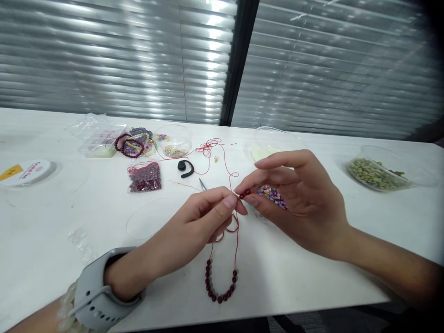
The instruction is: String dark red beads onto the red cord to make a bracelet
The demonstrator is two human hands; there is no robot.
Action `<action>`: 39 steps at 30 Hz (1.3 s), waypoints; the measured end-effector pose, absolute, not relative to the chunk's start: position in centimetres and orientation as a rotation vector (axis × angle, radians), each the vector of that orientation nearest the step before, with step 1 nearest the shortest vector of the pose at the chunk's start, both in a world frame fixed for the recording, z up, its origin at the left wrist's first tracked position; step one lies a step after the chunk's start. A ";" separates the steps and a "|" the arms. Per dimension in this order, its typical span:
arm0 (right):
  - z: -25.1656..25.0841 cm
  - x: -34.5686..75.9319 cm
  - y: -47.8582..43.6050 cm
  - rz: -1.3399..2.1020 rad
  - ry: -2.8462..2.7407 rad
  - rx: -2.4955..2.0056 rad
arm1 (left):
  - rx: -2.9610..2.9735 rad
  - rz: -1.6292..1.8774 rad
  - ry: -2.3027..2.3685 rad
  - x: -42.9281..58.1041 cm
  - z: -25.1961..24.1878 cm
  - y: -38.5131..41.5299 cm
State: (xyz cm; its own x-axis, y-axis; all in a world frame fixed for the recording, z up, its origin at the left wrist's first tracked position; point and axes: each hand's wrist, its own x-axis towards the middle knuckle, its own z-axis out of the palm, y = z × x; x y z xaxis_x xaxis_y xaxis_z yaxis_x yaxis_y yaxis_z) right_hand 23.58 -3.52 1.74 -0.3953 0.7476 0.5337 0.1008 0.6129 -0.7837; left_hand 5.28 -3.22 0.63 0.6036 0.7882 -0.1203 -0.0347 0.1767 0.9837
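My left hand (208, 215) pinches the red cord (237, 245) between thumb and forefinger. Close against those fingertips, my right hand (305, 203) holds dark red beads (244, 194) between thumb and forefinger, its other fingers raised and curved. From my hands the cord hangs down in a loop, with a row of dark red beads (219, 299) strung along its bottom near the table's front edge. Scissors (202, 184) lie partly hidden under my left hand. Behind my right hand shows a bag of multicoloured beads (272, 196), partly covered.
On the white table (312, 286) lie a bag of dark red beads (145, 177), a black earpiece (186, 168) and tangled red cord (208, 147). Bracelets (133, 148) sit beside a clear dish (189, 138). A white spool (26, 172) is left; a green-filled container (376, 175), right.
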 end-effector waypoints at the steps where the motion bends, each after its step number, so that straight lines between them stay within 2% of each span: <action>1: 1.7 23.6 -3.5 0.827 -1.861 -0.676 | 1.272 0.664 0.736 5.3 0.6 -3.2; 26: 1.6 23.4 -3.7 0.799 -1.818 -0.719 | 1.482 0.717 0.755 5.1 0.3 -3.2; 33: 2.1 23.5 -3.5 0.682 -1.920 -0.863 | 1.414 0.732 0.772 5.0 0.4 -3.2; 39: 2.7 23.7 -3.2 0.826 -1.836 -0.973 | 1.304 0.815 0.772 5.1 0.3 -3.2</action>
